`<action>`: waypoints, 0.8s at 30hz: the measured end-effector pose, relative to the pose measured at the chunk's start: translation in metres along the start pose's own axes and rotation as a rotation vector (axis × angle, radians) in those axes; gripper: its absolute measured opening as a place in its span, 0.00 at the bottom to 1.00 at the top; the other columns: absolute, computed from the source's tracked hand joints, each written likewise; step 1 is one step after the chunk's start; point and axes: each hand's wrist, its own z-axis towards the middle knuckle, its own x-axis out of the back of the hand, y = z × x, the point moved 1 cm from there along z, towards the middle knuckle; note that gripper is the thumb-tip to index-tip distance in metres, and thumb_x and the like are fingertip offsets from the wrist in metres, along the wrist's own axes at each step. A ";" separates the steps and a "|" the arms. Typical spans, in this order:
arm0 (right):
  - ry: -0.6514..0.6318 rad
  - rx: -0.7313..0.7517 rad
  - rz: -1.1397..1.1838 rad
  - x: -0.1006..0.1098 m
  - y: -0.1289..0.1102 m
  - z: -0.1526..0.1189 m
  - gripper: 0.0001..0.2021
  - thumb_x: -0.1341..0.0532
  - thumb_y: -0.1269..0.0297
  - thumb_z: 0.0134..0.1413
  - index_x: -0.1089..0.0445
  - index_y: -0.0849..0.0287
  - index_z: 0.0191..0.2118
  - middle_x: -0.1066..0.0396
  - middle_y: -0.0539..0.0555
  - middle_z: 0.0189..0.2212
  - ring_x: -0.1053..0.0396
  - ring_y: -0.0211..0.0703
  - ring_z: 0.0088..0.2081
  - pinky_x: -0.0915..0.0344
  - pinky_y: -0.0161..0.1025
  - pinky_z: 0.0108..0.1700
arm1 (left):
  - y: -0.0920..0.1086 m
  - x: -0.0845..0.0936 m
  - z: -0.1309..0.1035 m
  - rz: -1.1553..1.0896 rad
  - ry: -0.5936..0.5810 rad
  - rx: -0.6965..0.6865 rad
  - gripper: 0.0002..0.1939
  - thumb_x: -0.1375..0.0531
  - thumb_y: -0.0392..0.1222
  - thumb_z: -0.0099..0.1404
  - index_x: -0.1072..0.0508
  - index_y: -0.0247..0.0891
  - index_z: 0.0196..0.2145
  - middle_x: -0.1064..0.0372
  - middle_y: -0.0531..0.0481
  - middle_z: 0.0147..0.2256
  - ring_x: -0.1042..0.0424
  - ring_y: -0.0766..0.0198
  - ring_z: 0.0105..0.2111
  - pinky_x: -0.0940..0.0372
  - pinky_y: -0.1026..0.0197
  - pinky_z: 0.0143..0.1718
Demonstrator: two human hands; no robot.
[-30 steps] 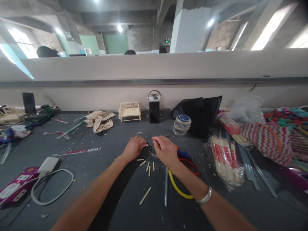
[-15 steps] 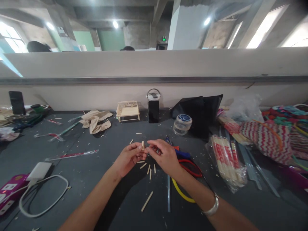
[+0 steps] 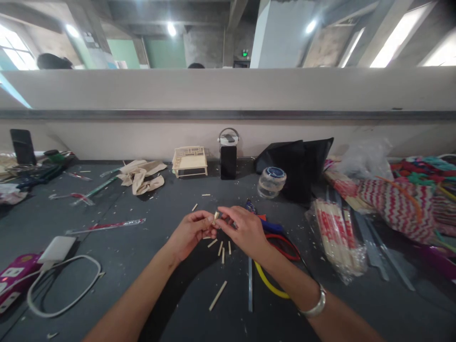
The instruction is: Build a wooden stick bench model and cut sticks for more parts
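My left hand (image 3: 190,233) is closed, its thumb and fingers pinching a short pale wooden stick piece (image 3: 216,217), which may be more than one piece together. My right hand (image 3: 242,229) meets it from the right, thumb and index fingertips at the piece, the other fingers curled. The piece stands tilted, its top leaning right. Below the hands, several short cut sticks (image 3: 223,255) lie scattered on the dark table. A longer stick (image 3: 218,296) rests nearer to me. Right of these lies a clear narrow strip (image 3: 250,285).
Beside my right forearm lies a tool with red and yellow handles (image 3: 270,280). Farther back stand a small wooden model bench (image 3: 190,164), a phone (image 3: 228,162) and a clear jar (image 3: 271,183). Bagged sticks (image 3: 338,237) lie right; a white cable (image 3: 96,270) loops left.
The small wooden piece between my hands has tilted to the right, closer to my right fingertips. The view has shifted slightly; the sticks on the table lie as before.
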 end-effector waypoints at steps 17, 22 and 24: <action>-0.053 -0.254 0.386 -0.004 0.000 0.002 0.05 0.40 0.63 0.54 0.28 0.56 0.33 0.25 0.50 0.29 0.29 0.38 0.32 0.35 0.33 0.33 | 0.007 -0.001 -0.002 0.373 0.119 -0.156 0.09 0.38 0.40 0.56 0.23 0.33 0.34 0.28 0.50 0.26 0.31 0.69 0.21 0.35 0.64 0.28; -0.068 -0.320 0.489 -0.008 0.001 0.001 0.08 0.40 0.64 0.53 0.29 0.57 0.39 0.25 0.51 0.30 0.28 0.39 0.31 0.33 0.33 0.31 | 0.007 -0.001 -0.001 0.405 0.140 -0.147 0.09 0.40 0.38 0.56 0.23 0.34 0.33 0.28 0.51 0.25 0.29 0.68 0.21 0.34 0.63 0.27; -0.083 -0.321 0.489 -0.008 0.000 0.000 0.08 0.40 0.65 0.54 0.28 0.56 0.40 0.25 0.50 0.29 0.28 0.38 0.30 0.34 0.32 0.29 | 0.006 -0.002 -0.001 0.449 0.147 -0.150 0.09 0.42 0.37 0.56 0.23 0.34 0.33 0.27 0.52 0.24 0.29 0.67 0.21 0.33 0.63 0.28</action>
